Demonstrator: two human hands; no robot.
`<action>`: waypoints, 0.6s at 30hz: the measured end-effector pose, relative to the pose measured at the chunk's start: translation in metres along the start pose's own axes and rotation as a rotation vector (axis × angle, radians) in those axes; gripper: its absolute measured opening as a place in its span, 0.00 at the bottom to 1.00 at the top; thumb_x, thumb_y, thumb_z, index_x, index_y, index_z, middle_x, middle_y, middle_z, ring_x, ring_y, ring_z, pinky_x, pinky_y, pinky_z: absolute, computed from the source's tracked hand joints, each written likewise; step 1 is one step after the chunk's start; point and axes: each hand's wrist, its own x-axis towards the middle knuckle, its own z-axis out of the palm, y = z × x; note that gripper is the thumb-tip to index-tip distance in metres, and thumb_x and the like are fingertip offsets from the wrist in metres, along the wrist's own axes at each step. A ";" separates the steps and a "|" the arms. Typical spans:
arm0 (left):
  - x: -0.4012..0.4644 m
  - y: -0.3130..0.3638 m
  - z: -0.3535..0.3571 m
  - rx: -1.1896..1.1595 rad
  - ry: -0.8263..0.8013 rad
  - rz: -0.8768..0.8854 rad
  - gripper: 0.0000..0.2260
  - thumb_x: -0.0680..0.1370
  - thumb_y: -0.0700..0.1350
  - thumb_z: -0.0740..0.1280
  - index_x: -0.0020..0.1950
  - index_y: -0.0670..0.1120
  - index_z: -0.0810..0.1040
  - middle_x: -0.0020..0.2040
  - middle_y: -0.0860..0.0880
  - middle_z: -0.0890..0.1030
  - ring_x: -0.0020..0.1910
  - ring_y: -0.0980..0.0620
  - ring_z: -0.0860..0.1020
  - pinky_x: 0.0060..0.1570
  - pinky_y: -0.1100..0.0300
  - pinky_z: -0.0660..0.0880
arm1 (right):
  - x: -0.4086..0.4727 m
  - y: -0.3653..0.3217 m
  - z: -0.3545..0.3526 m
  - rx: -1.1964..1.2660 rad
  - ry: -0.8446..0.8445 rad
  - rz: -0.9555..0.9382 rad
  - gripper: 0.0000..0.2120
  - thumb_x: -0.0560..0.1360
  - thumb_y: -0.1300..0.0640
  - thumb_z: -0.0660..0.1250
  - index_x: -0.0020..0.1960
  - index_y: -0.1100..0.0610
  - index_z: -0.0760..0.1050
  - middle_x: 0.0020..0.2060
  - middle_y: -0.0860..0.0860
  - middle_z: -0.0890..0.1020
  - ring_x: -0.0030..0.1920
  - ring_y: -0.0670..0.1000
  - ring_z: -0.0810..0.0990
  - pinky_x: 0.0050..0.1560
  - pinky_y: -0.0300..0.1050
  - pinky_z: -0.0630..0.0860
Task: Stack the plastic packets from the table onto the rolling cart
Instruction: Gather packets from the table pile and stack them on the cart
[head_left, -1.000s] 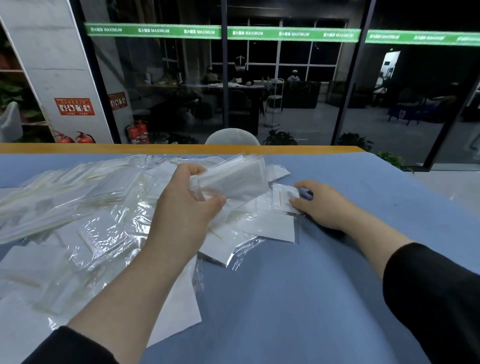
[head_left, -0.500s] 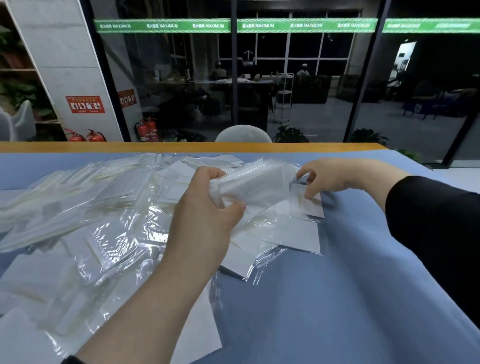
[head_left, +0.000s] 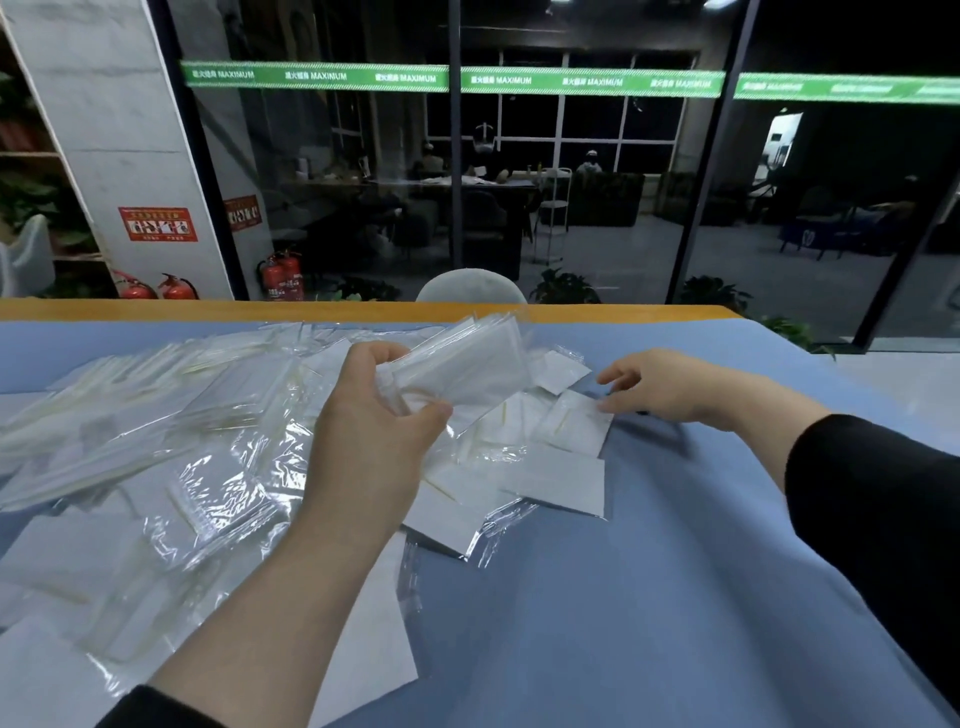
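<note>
Many clear plastic packets (head_left: 171, 447) with white inserts lie spread over the left and middle of the blue table (head_left: 649, 597). My left hand (head_left: 374, 441) grips a small stack of packets (head_left: 467, 364), held up above the pile. To its right, my right hand (head_left: 665, 387) is low over the table, its loosely bent fingertips touching the edge of a single packet (head_left: 571, 423) that lies flat. The rolling cart is not in view.
A wooden edge (head_left: 208, 310) runs along the far side of the table. Behind it are a grey chair back (head_left: 470, 286), glass walls, a white pillar (head_left: 119, 156) and red fire extinguishers (head_left: 283, 278). Bare blue tabletop lies to the right and front.
My right hand, which was at the top of the held stack half a second ago, has dropped back to the table and now touches another packet. My left hand stays raised with the stack.
</note>
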 end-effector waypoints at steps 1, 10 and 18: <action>0.000 0.001 0.000 -0.002 -0.003 0.000 0.18 0.73 0.44 0.77 0.55 0.61 0.74 0.35 0.50 0.80 0.34 0.47 0.81 0.36 0.42 0.82 | 0.002 -0.002 0.001 0.002 0.001 0.018 0.26 0.74 0.45 0.75 0.69 0.50 0.75 0.61 0.49 0.78 0.59 0.53 0.77 0.66 0.51 0.72; 0.000 -0.003 0.005 0.040 -0.065 0.033 0.17 0.74 0.43 0.75 0.55 0.60 0.73 0.37 0.47 0.80 0.27 0.57 0.74 0.27 0.61 0.73 | 0.028 -0.032 -0.002 -0.193 -0.111 0.123 0.13 0.72 0.48 0.76 0.54 0.53 0.83 0.40 0.52 0.81 0.39 0.53 0.76 0.45 0.46 0.74; 0.002 -0.007 0.003 0.053 -0.073 0.052 0.17 0.74 0.44 0.75 0.54 0.60 0.73 0.38 0.48 0.80 0.28 0.58 0.74 0.27 0.61 0.73 | 0.029 -0.030 0.002 -0.190 -0.064 0.154 0.09 0.75 0.48 0.74 0.48 0.53 0.82 0.45 0.53 0.79 0.42 0.55 0.74 0.44 0.48 0.73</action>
